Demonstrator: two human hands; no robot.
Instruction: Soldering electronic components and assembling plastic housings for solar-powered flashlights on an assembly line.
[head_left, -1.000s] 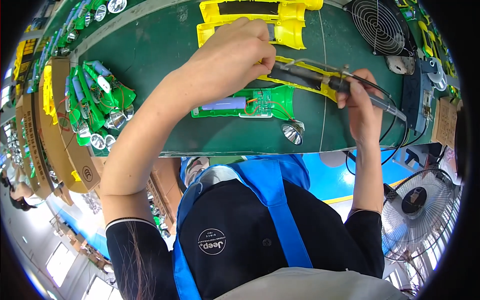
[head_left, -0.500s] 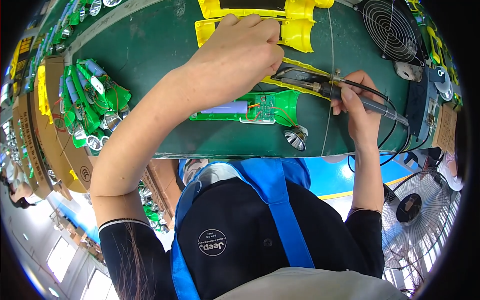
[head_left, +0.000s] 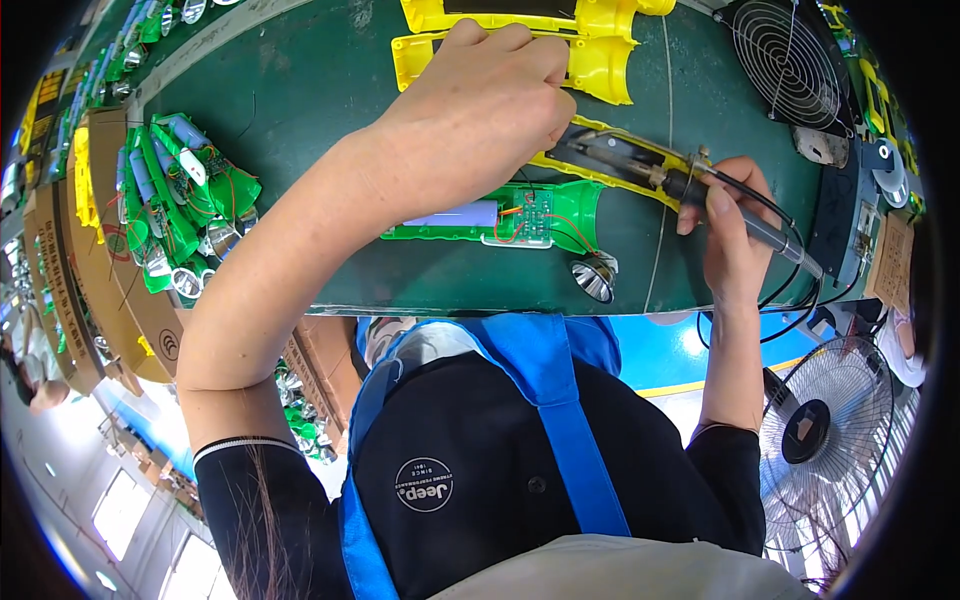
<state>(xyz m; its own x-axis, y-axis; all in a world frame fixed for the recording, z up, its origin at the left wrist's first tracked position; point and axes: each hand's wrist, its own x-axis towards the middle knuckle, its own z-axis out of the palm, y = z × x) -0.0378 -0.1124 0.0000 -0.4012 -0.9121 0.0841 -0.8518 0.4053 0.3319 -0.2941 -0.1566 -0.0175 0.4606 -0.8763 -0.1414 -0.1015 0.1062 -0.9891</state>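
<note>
My right hand (head_left: 738, 225) grips a soldering iron (head_left: 765, 232) with a dark handle, its metal front end over a yellow casing half (head_left: 610, 177). My left hand (head_left: 490, 110) is closed at the left end of that casing; its fingertips, and whatever they hold, are hidden beneath the hand. Just nearer to me lies a green casing half (head_left: 577, 208) with a lavender battery cell (head_left: 465, 214) and a small circuit board (head_left: 530, 215). Red wires link the board to a shiny reflector cup (head_left: 594, 279) on the table.
More yellow casing halves (head_left: 603, 70) lie beyond my left hand. Several green casings (head_left: 178, 215) with cells and reflectors are heaped at the left, beside a cardboard box (head_left: 110, 200). A round fan grille (head_left: 785, 55) stands far right; a larger fan (head_left: 825, 430) is beside my right arm.
My right hand and the soldering iron have shifted a little to the right, drawing the tip back along the yellow casing. My left hand has edged slightly right; the green casing looks unchanged.
</note>
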